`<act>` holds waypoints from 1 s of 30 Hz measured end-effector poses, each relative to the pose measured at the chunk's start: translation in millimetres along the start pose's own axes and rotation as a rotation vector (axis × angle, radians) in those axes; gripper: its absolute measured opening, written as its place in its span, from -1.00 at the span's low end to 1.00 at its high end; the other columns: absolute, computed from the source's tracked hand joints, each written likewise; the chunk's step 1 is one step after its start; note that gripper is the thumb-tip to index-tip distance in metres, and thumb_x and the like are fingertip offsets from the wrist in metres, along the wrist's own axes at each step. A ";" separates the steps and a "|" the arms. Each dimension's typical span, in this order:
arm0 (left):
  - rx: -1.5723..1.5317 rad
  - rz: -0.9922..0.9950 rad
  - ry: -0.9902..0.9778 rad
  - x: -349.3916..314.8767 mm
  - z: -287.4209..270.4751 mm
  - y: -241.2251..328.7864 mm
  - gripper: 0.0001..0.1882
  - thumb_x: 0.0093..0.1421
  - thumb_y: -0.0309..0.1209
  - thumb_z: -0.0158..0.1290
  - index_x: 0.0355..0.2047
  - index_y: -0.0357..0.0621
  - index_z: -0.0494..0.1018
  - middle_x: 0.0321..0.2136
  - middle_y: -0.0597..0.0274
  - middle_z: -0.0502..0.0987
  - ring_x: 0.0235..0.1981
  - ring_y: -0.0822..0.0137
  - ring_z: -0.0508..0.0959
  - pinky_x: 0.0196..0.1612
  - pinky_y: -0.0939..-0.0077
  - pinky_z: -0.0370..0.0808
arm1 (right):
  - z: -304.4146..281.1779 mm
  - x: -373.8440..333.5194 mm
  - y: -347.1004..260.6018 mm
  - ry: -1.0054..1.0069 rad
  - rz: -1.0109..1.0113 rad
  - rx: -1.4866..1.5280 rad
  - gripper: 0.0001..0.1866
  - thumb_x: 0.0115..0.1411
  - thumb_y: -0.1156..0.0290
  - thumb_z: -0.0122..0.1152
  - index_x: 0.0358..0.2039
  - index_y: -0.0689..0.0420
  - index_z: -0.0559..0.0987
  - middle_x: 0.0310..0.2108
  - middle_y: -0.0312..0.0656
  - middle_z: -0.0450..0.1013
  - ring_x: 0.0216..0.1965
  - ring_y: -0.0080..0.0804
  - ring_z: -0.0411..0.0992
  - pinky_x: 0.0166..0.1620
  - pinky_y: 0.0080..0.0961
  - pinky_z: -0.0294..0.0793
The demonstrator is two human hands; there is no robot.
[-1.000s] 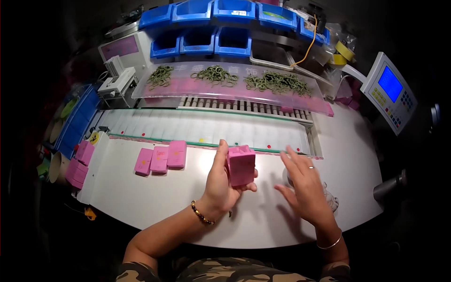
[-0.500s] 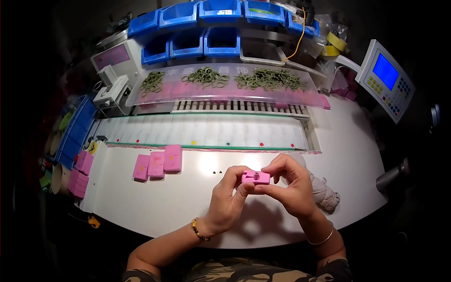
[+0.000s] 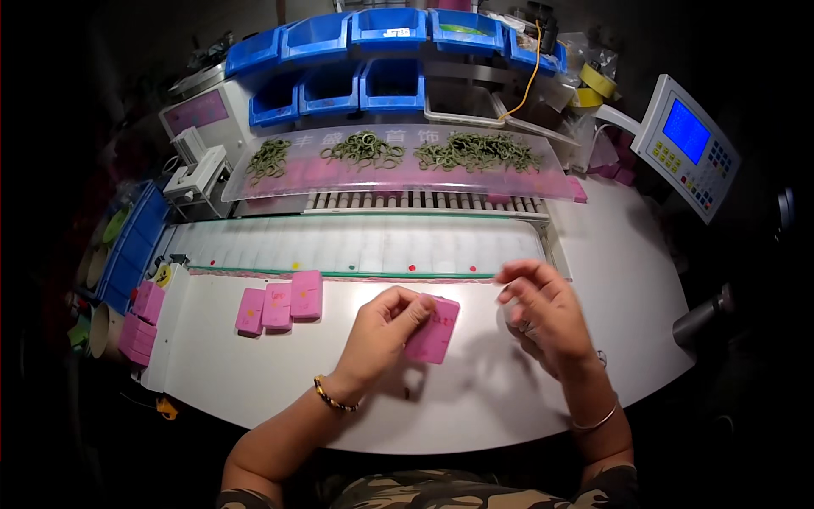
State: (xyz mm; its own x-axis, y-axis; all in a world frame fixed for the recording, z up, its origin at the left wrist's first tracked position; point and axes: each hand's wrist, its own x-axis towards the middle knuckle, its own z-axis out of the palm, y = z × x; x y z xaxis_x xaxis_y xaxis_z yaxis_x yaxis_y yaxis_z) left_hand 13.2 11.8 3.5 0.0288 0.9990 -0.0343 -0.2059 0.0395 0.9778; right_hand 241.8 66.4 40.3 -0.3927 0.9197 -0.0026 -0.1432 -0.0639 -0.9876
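Observation:
My left hand (image 3: 383, 332) grips a flat pink block (image 3: 432, 332), thumb on top, its marked broad face turned up. The block looks like a rubber mould, and its left part is hidden under my fingers. To the right, my right hand (image 3: 547, 316) is raised off the block, its fingers curled but apart and slightly blurred. I can make out nothing held in it. Below the block, a tiny dark piece (image 3: 407, 393) lies on the white table. Left of my hands, three more pink blocks (image 3: 278, 306) lie in a slanting row.
Across the table runs a white segmented strip (image 3: 373, 242) with coloured dots. Behind it are rollers and a clear tray (image 3: 407, 174) with heaps of green rings. Blue bins (image 3: 393, 85) stand at the back, a control panel (image 3: 691, 144) at right, stacked pink blocks (image 3: 140, 331) at left.
My right hand has let go of the pink block and moved away to the right. My left hand has turned the block broad face up. The strip's dots have shifted left.

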 end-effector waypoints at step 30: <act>1.213 0.457 0.163 -23.2 -31.8 -15.5 -0.62 -0.09 -0.40 0.30 -0.24 -0.22 0.50 -0.18 0.04 0.44 -0.17 0.03 0.45 -0.14 0.22 0.42 | -313.3 44.8 -142.8 0.987 -0.278 -1.554 -0.81 -0.06 0.60 0.23 -0.41 0.07 0.48 0.43 -0.20 -0.21 0.26 0.03 0.19 0.18 -0.23 0.30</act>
State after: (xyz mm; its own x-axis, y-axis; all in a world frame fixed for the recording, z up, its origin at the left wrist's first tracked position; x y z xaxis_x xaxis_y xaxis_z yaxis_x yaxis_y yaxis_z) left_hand -15.4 -11.4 -17.4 0.0560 0.9114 0.4078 0.8448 -0.2609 0.4671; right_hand 529.3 238.1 132.1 0.1784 0.7405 0.6480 0.9757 -0.0477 -0.2141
